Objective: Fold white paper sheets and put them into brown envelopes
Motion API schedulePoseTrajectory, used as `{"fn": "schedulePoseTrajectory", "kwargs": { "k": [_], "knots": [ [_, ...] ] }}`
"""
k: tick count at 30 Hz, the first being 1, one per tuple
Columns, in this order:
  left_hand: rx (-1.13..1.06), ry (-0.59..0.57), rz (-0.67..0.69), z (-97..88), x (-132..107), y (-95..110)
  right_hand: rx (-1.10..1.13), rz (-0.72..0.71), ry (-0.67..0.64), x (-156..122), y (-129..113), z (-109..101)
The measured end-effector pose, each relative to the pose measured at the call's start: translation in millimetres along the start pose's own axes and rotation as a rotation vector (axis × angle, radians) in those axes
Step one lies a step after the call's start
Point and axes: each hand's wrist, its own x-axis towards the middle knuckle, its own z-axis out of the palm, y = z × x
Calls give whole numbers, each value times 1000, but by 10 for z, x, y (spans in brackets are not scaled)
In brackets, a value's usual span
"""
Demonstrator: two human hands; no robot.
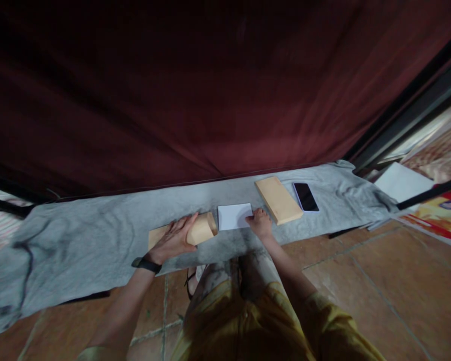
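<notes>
A tan envelope (199, 231) lies on a grey cloth (97, 240) with its mouth bulged open toward the right. My left hand (175, 237) rests on top of it, fingers wrapped over the envelope and holding it. Just right of the envelope's mouth lies a white sheet of paper (233, 216). My right hand (260, 223) pinches the sheet's right edge with closed fingers. A black band is on my left wrist.
A stack of tan envelopes (278, 199) and a black phone (305, 196) lie on the cloth to the right. A dark red curtain (195, 95) hangs behind. White sheets (402, 183) and a colourful print sit at far right. Terracotta floor tiles (379, 281) lie below.
</notes>
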Motion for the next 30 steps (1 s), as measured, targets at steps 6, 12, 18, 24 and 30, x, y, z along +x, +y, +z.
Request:
{"fn": "schedulePoseTrajectory", "kwargs": {
  "k": [6, 12, 18, 24, 30],
  "knots": [
    [13, 22, 1, 24, -6, 22, 45, 20, 23, -8, -35, 10],
    [22, 43, 11, 54, -18, -5, 187, -29, 40, 17, 8, 67],
    [27, 20, 14, 52, -12, -10, 443, -44, -38, 76, 127, 65],
    [23, 30, 25, 58, -13, -13, 783, -67, -129, 88, 302, 12],
    [-16, 19, 50, 41, 24, 44, 1098, -51, -159, -75, 482, -27]
  ]
}}
